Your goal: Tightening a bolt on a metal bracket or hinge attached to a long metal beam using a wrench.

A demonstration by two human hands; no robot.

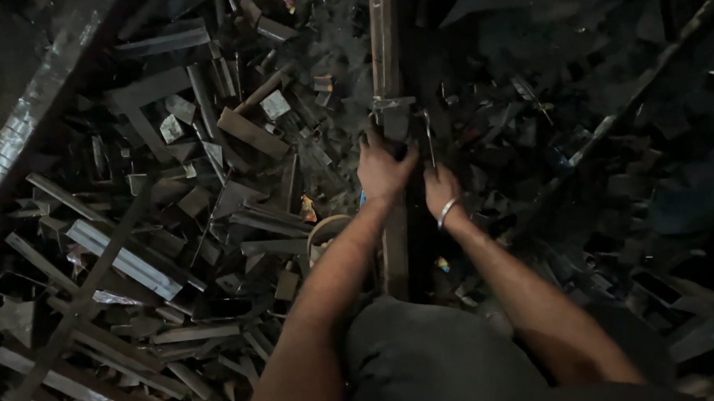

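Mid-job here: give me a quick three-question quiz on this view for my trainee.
1. True or false: the left hand rests on the long metal bar that runs up the middle of the view.
2. Which wrist wears the silver bangle? A) left B) right
3. What covers the floor to the left of the bar?

Key:
1. True.
2. B, the wrist of the right hand.
3. Metal offcuts, a heap of short sections and flat pieces.
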